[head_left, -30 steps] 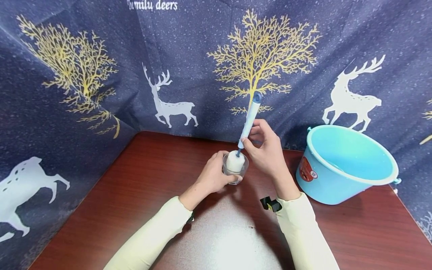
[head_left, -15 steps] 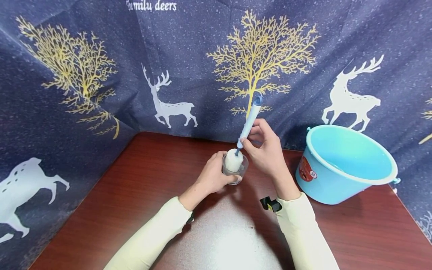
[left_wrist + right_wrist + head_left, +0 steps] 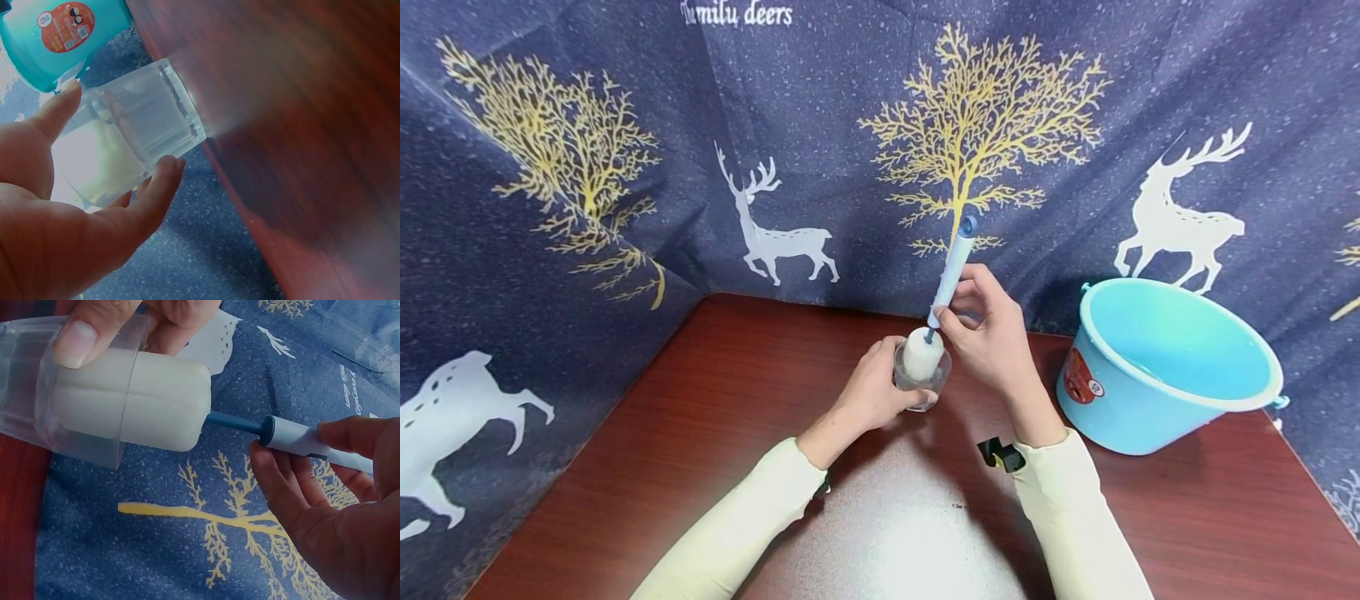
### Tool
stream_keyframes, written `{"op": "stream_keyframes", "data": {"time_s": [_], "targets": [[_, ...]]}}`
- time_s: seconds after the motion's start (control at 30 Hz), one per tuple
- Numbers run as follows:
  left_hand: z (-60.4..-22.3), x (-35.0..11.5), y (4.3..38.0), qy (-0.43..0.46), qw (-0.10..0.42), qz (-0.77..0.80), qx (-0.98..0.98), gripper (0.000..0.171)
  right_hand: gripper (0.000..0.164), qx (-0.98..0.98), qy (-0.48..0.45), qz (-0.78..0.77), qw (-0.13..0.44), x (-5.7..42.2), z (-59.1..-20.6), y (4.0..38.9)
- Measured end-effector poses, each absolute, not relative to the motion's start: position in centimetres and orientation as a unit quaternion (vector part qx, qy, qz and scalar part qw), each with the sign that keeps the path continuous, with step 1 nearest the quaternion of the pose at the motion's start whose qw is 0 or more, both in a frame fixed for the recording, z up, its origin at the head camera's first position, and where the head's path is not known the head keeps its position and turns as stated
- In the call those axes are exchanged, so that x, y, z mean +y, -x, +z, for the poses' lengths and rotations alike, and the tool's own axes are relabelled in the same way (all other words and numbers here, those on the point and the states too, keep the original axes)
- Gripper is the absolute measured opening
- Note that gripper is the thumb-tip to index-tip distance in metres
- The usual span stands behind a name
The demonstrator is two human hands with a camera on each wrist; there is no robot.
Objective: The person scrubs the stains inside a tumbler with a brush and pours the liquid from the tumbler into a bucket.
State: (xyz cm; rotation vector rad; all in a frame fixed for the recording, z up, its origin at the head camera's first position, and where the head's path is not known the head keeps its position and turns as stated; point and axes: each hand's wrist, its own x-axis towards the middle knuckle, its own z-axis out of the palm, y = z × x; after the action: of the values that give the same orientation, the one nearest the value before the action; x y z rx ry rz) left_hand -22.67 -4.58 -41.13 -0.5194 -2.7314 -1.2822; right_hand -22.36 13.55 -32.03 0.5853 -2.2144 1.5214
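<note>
My left hand (image 3: 874, 387) grips a clear cup (image 3: 147, 115) that stands on the table, thumb on one side and fingers round the other. A white sponge head of a cup brush (image 3: 165, 400) sits partly inside the cup, its rounded end rising above the rim. From the sponge a thin blue stem leads to a pale blue handle with a ring at its top. My right hand (image 3: 988, 329) pinches the lower end of that handle between thumb and fingers. The brush leans to the right. In the left wrist view the cup's lower part below the sponge looks see-through.
A light blue bucket (image 3: 1165, 400) with a red label stands on the right of the dark red wooden table (image 3: 760, 350). A navy cloth (image 3: 865, 150) printed with deer and trees hangs behind and at the left. A bright glare lies on the table's front.
The brush tilts and shifts slightly within the cup, its handle top swaying a little right and then back left. Both hands stay nearly in place.
</note>
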Motion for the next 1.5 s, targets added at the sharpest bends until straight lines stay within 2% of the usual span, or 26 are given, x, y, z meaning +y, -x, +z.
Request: {"op": "stream_keyframes", "data": {"time_s": [1.5], "targets": [[-41.06,-4.58,22.72,0.169,0.035,-0.418,-0.892,0.087,0.049,-0.793,-0.227,0.521,0.218,13.29,-31.41,21.66]]}}
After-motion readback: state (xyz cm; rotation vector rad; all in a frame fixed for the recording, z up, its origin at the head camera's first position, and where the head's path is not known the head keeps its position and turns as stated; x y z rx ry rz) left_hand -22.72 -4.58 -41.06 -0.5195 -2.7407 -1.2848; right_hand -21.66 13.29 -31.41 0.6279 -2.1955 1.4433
